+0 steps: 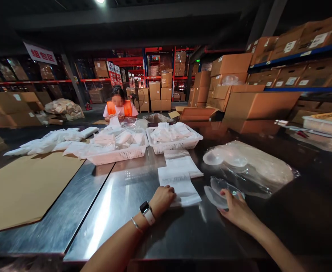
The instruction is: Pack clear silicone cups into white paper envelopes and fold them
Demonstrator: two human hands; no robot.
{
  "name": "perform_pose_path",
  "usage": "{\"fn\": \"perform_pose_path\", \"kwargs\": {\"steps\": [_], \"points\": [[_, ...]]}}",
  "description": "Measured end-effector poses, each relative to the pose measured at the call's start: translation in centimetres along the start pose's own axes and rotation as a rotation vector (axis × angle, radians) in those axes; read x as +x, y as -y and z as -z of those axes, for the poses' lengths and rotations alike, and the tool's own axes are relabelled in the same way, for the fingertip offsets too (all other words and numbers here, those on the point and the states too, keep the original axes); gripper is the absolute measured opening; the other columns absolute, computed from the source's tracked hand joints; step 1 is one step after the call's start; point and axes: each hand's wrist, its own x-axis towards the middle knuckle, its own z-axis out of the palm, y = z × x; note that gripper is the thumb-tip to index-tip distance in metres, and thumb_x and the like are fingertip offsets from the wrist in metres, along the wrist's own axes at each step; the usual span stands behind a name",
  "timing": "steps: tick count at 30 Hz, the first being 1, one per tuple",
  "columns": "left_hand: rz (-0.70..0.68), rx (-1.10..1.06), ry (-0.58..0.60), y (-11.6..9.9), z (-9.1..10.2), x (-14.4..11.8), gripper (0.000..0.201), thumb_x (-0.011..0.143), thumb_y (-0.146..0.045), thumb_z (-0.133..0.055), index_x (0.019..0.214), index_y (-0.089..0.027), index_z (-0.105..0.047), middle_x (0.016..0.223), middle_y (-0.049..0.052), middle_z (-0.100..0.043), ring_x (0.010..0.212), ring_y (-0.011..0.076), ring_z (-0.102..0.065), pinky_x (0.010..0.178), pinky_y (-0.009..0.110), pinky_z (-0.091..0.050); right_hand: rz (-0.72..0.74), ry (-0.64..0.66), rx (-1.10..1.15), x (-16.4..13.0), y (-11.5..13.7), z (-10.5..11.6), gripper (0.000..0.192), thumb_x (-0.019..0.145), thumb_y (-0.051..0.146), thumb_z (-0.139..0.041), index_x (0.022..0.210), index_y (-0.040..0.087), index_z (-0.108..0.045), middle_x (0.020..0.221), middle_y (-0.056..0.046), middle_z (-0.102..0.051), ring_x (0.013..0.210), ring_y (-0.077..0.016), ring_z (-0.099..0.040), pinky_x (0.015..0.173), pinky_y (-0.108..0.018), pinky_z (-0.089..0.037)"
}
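My left hand [163,197], with a watch on its wrist, is closed at the near left edge of a white printed bag [175,178] lying flat on the metal table. Its fingertips are partly hidden. A second white bag [181,158] lies just beyond, partly under the first. My right hand [235,211] pinches a pair of translucent curved pads [216,194] between thumb and fingers, low over the table to the right of the bags. Behind it lies a large clear plastic bag [263,170] with similar translucent rounded pieces [232,155] at its left end.
Two white perforated baskets [126,154] [180,146] hold white packets. More white packets [53,139] lie by a brown cardboard sheet [27,189] at left. A co-worker in an orange vest [112,108] sits across the table. Cartons [256,105] stand at the far right edge.
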Motion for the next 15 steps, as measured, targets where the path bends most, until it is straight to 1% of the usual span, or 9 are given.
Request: {"fn": "perform_pose_path", "kwargs": {"steps": [2,4,5,7,8,10,12,13,15], "points": [[0.009,-0.002,-0.020,0.1,-0.2,0.1,0.021,0.095,-0.013,-0.047,0.091,-0.013,-0.068,0.095,0.010,-0.065,0.092,0.0226,-0.061,0.082,0.033,-0.051,0.003,-0.107,-0.017,-0.1,0.7,-1.2,0.037,0.073,0.021,-0.051,0.108,0.019,-0.061,0.108,-0.011,-0.068,0.102,-0.0303,-0.064,0.103,-0.055,-0.039],[0.017,-0.006,-0.053,0.2,-0.4,0.1,0.022,0.096,-0.013,-0.046,0.099,-0.014,-0.068,0.100,0.009,-0.064,0.095,0.0217,-0.060,0.083,0.033,-0.051,0.006,-0.231,-0.016,0.1,1.5,-1.8,0.034,0.075,0.018,-0.045,0.102,0.018,-0.065,0.104,-0.012,-0.069,0.096,-0.0297,-0.065,0.090,-0.048,-0.050],[0.022,-0.006,-0.075,0.2,-0.5,0.2,0.024,0.096,-0.013,-0.044,0.104,-0.015,-0.067,0.104,0.009,-0.064,0.096,0.0215,-0.059,0.084,0.032,-0.051,0.013,-0.299,0.002,0.0,2.0,-1.9,0.031,0.076,0.018,-0.043,0.098,0.018,-0.065,0.100,-0.012,-0.069,0.091,-0.0292,-0.066,0.083,-0.046,-0.053],[0.032,-0.005,-0.121,0.1,-0.6,0.2,0.028,0.097,-0.013,-0.041,0.112,-0.015,-0.064,0.111,0.009,-0.062,0.099,0.0217,-0.058,0.085,0.033,-0.051,0.094,-0.402,0.096,-0.3,3.8,-1.6,0.025,0.079,0.019,-0.042,0.092,0.020,-0.064,0.094,-0.011,-0.069,0.084,-0.0270,-0.067,0.076,-0.042,-0.054],[0.037,0.000,-0.141,0.1,-0.6,0.2,0.030,0.097,-0.012,-0.040,0.117,-0.015,-0.062,0.114,0.009,-0.061,0.100,0.0219,-0.057,0.085,0.033,-0.051,0.189,-0.417,0.169,-0.5,5.0,-1.4,0.022,0.080,0.020,-0.043,0.090,0.021,-0.062,0.092,-0.010,-0.069,0.084,-0.0256,-0.066,0.076,-0.041,-0.054],[0.044,-0.020,-0.186,0.0,-0.7,0.2,0.038,0.095,-0.008,-0.038,0.127,-0.015,-0.056,0.119,0.010,-0.059,0.100,0.0220,-0.057,0.086,0.033,-0.052,0.438,-0.350,0.345,-0.9,7.8,-0.9,0.016,0.080,0.018,-0.044,0.087,0.024,-0.058,0.090,-0.006,-0.068,0.090,-0.0224,-0.065,0.081,-0.038,-0.052],[0.040,-0.065,-0.231,0.0,-1.0,0.3,0.050,0.090,-0.005,-0.039,0.138,-0.017,-0.046,0.127,0.009,-0.056,0.104,0.0217,-0.056,0.090,0.033,-0.052,0.639,-0.206,0.497,-0.7,10.4,-0.8,0.009,0.080,0.018,-0.047,0.082,0.024,-0.053,0.087,-0.003,-0.066,0.090,-0.0198,-0.063,0.085,-0.036,-0.049],[0.030,-0.100,-0.244,0.0,-1.2,0.3,0.057,0.087,-0.003,-0.042,0.142,-0.017,-0.041,0.131,0.009,-0.053,0.107,0.0218,-0.055,0.093,0.034,-0.051,0.688,-0.141,0.553,-0.4,11.4,-0.9,0.006,0.079,0.018,-0.049,0.079,0.024,-0.050,0.084,-0.003,-0.065,0.088,-0.0188,-0.062,0.086,-0.036,-0.049],[0.001,-0.176,-0.239,0.1,-1.6,0.4,0.071,0.078,0.001,-0.046,0.146,-0.018,-0.035,0.138,0.010,-0.048,0.117,0.0232,-0.052,0.100,0.035,-0.048,0.673,-0.032,0.607,0.8,12.4,-1.4,0.007,0.074,0.017,-0.051,0.076,0.023,-0.047,0.084,-0.002,-0.064,0.086,-0.0180,-0.060,0.086,-0.035,-0.049]]}}
